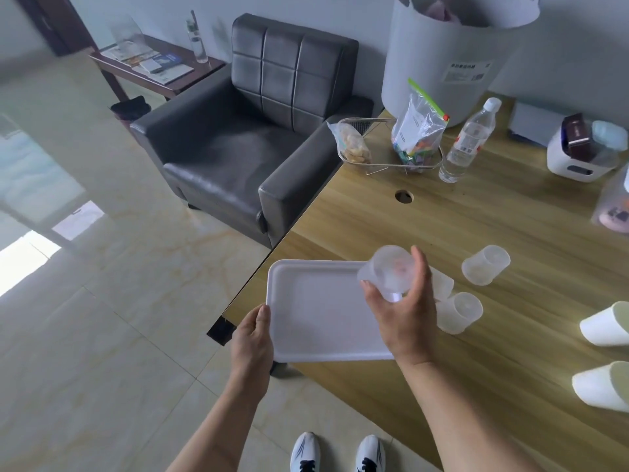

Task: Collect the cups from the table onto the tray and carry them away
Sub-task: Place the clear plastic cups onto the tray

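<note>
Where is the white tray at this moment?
In the head view the tray lies at the table's near left corner, overhanging the edge. The left hand grips its left rim; the right hand holds a cup over it.

- The right hand (pixel 403 315) covers the tray's (pixel 316 311) right edge and part of a clear cup (pixel 442 282) behind it.
- Two white cups (pixel 602 327) are cut off by the right edge.
- The label (pixel 466 71) on the bin (pixel 452 52) is too small to read.
</note>
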